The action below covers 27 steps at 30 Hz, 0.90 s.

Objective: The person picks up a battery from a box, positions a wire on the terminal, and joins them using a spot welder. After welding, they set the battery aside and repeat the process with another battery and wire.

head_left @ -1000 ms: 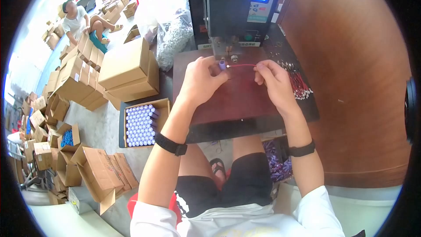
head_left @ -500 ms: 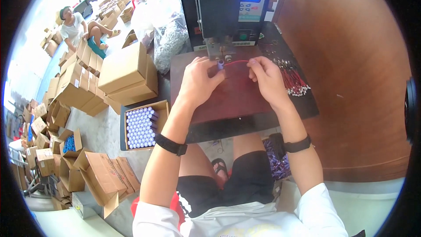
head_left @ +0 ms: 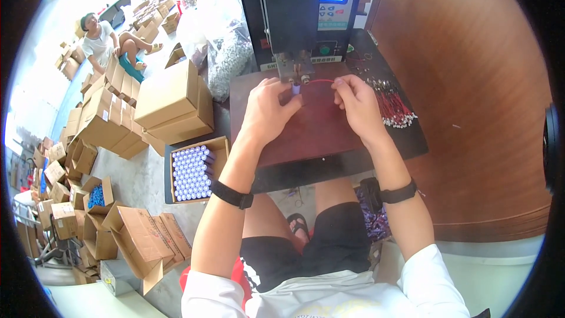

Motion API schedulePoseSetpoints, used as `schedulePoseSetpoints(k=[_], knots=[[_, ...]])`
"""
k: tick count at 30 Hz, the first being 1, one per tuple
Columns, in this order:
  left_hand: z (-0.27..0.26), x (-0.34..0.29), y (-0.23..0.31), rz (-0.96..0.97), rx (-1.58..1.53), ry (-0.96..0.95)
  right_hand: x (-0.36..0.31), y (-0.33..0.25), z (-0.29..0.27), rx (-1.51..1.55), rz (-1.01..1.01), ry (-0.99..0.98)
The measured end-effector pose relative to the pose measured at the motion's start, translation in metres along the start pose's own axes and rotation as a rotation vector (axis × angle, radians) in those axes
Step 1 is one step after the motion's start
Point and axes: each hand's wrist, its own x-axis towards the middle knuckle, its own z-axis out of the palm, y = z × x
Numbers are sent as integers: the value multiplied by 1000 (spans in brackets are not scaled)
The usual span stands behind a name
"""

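Observation:
My left hand pinches a small purple cylindrical battery cell upright between thumb and fingers. Its top sits right under the electrode tips of a dark spot welding machine; whether they touch is too small to tell. To the right, my right hand is closed on the end of a thin red wire, which runs left toward the top of the cell. Where the wire meets the cell is hidden by the electrodes. Both hands are above a dark red work board.
A carton of purple cells stands left of the board. Red wires with white connectors lie on the right. Large cardboard boxes and a clear plastic bag are at the left. A person sits far back among cartons.
The cell's top, visible beside the electrodes before, is now beneath them, and the electrode head appears lower over it. Both hands keep their grips. The view has shifted slightly.

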Motion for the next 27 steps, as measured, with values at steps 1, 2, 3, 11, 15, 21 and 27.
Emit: schedulePoseSetpoints(k=[1,2,3,11,15,21,27], knots=[[0,0,1,29,22,12,0,0,0,0,2,0],[0,0,2,28,21,10,0,-1,-1,-4,13,-2],[0,0,3,7,-3,-1,0,-1,-1,-8,24,-5],[-2,0,5,-26,7,-29,0,-1,0,-31,11,-16],[0,-1,0,25,34,27,-1,-3,1,-44,16,-24],[1,0,1,29,18,30,2,0,-1,-61,-3,-7],[-1,0,5,-18,-20,3,-1,-4,-2,-48,14,-13]])
